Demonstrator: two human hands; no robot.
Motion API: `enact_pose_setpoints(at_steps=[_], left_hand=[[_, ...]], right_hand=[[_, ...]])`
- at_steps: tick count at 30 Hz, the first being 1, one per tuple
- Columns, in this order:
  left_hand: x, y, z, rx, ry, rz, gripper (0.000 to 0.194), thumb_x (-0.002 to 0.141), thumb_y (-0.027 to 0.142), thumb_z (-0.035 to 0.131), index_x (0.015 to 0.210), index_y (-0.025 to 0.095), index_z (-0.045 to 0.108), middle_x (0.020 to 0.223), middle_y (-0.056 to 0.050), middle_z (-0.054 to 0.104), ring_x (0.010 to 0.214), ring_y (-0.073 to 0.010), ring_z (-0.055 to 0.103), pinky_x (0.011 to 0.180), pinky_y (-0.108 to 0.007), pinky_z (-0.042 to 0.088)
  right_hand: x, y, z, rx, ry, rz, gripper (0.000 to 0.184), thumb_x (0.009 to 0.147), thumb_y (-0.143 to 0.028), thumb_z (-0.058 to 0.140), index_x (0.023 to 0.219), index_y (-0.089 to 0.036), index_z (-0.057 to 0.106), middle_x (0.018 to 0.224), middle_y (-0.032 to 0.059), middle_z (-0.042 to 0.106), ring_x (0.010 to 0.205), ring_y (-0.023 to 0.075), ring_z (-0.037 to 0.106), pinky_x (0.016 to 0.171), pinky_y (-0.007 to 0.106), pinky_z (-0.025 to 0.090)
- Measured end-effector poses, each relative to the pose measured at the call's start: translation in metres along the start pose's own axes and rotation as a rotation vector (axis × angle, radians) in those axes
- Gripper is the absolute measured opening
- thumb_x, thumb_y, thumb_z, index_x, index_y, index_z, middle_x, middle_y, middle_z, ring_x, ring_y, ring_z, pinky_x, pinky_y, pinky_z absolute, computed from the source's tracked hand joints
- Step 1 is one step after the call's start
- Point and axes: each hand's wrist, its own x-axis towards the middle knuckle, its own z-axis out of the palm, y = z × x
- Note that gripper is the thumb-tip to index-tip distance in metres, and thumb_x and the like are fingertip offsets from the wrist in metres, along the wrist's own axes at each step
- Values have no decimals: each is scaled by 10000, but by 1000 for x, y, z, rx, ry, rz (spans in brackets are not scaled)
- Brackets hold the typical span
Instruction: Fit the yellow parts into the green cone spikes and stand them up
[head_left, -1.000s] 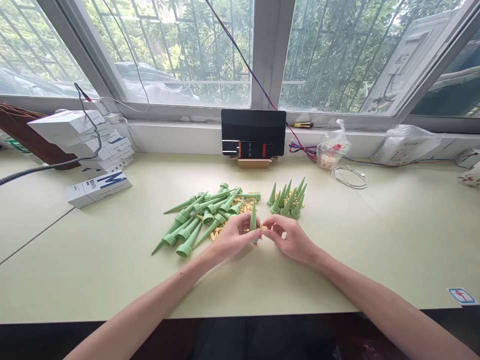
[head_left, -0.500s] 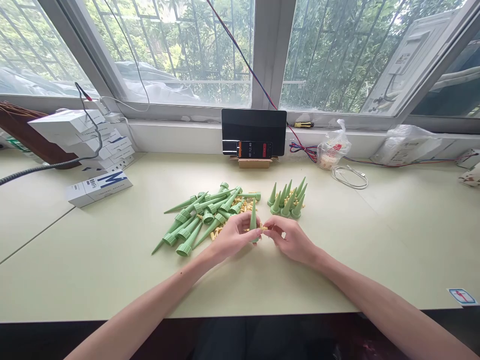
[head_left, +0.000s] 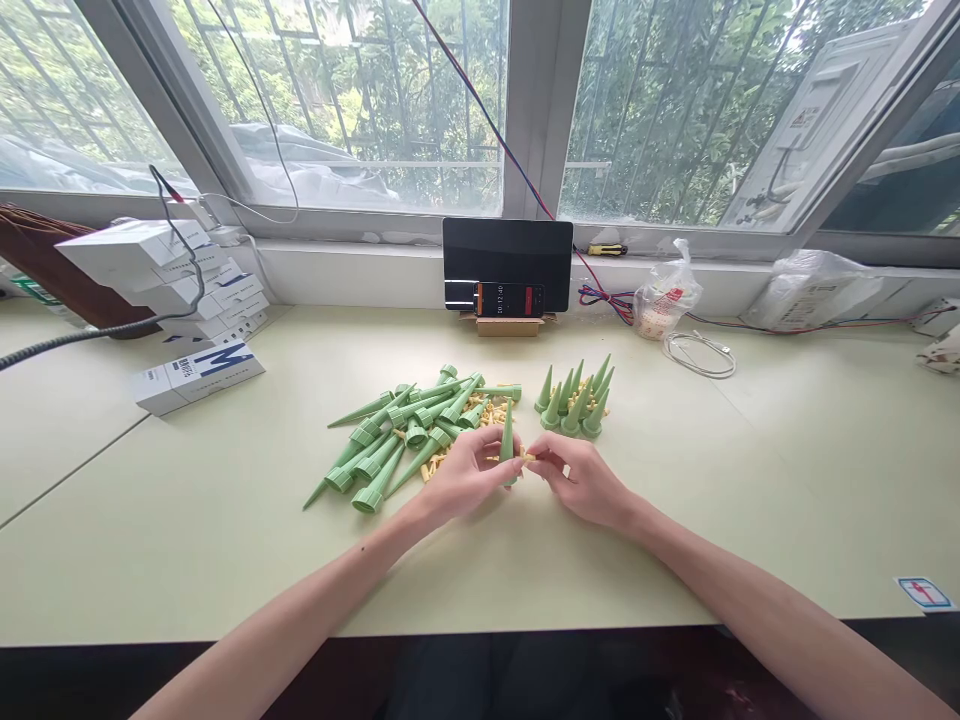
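My left hand (head_left: 463,476) grips a green cone-shaped spike (head_left: 508,432), holding it upright with its tip pointing up. My right hand (head_left: 579,478) pinches a small yellow piece (head_left: 527,457) against the side of that spike's base. Just behind my left hand lies a pile of loose green spikes (head_left: 397,430) on their sides. A scatter of small yellow pieces (head_left: 491,411) lies beside them. Behind my right hand, a cluster of green spikes (head_left: 576,398) stands upright.
A dark tablet (head_left: 508,262) with a phone (head_left: 509,299) in front leans at the window sill. White boxes (head_left: 161,268) are stacked at the left, one lying flat (head_left: 199,374). A coiled white cable (head_left: 699,354) and plastic bags (head_left: 666,292) sit at the right.
Hardly anything differs. My right hand's fingers have shifted slightly at the spike's base; the left hand and the spike stay where they were.
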Motion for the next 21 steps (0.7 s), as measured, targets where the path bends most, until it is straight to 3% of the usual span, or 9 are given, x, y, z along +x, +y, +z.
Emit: enact_pose_setpoints(at_steps=[21], left_hand=[[-2,2,2,20,-3,11,182,856,320,674,928,160,628,884,-42,611,841,-172,622,705,-266,531]], right_hand=[[1,-4,0,-69,-17,-53,218,992,-226,425,801,-195,525,677,-15,496,600,128,426,585,253,351]])
